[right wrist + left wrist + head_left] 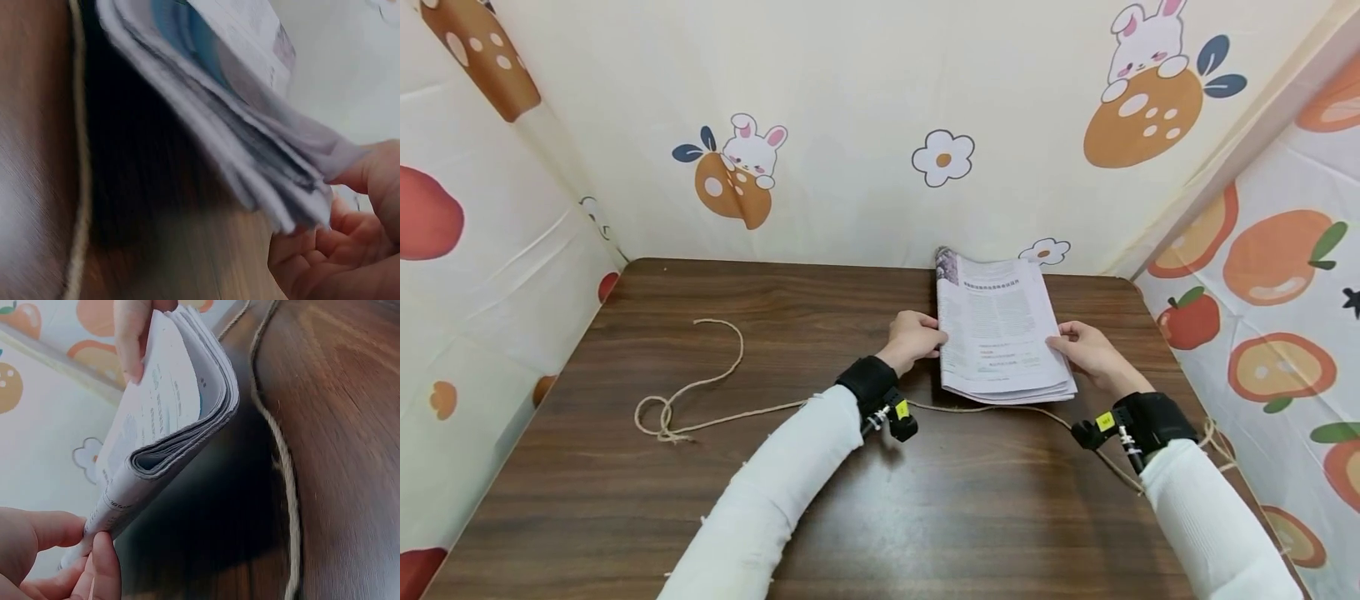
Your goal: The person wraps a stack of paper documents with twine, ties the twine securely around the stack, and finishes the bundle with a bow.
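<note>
Over a brown wood-grain table [925, 517], near thin tan rope [291, 494]: one folded white printed newspaper [1002, 333], opposite edges pinched by my left hand [913, 338] and right hand [1094, 357].

Left hand [39, 534] and right hand [130, 336] hold 1 folded newspaper [156, 403] near a rope [289, 478].

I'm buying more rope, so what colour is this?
Light tan; the left wrist view shows the rope best.
</note>
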{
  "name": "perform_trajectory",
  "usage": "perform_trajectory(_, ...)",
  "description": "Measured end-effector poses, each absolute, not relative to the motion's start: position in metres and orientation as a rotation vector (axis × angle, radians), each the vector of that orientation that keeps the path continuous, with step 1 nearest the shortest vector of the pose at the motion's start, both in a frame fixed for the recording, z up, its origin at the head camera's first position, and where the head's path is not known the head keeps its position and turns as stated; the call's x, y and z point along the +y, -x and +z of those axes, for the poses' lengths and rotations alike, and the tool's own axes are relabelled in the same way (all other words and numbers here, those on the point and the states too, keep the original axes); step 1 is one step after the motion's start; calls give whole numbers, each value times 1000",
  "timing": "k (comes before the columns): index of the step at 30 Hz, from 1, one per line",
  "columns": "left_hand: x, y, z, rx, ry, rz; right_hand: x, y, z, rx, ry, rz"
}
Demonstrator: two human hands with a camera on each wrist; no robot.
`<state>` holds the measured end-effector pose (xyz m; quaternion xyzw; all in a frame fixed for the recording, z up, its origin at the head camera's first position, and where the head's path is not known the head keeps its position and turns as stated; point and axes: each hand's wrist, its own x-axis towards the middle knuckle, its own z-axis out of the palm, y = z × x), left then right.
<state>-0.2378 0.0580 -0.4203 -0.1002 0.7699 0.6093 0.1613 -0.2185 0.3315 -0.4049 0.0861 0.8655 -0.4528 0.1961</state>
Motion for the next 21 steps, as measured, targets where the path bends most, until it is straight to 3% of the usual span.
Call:
perform_trajectory(9,2,216,-413,2213,149,1693,291,197,-402,2423,-183,-1341)
perform_trajectory(21,-56,167,-412,2261,150,1697,242,162,-400,2416,-45,-1416)
